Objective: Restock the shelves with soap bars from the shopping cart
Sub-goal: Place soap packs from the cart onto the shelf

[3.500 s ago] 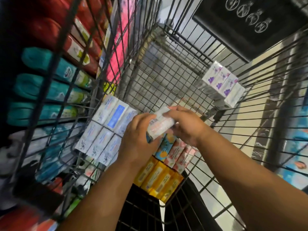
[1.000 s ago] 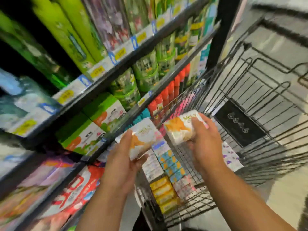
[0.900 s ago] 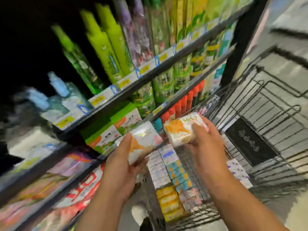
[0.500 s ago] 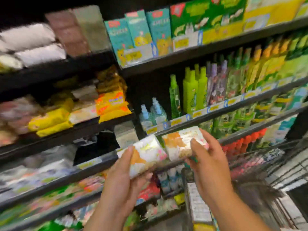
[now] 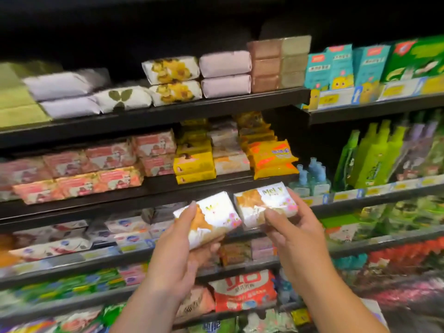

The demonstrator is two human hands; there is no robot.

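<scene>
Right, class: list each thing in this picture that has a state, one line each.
left hand: grips left soap pack
right hand: grips right soap pack
left soap pack: held up, tilted, not yet shelved
right soap pack: held up, not yet shelved
yellow soap boxes: stacked
blue bottles: upright

Not much to go on, just two arms, both cut off by the bottom edge. The left hand [image 5: 177, 251] and right hand [image 5: 295, 239] are bare, and so are the wrists. The left forearm [image 5: 144, 306] is bare skin, smooth and fairly slim. The right forearm [image 5: 336, 296] is the same and shows a bit wider in the shot. Nails look short, rounded and natural, easiest to see on the left thumb [image 5: 191, 210] and right thumb [image 5: 272, 213]. It's all slightly blurry, so can't tell finer detail.
</scene>
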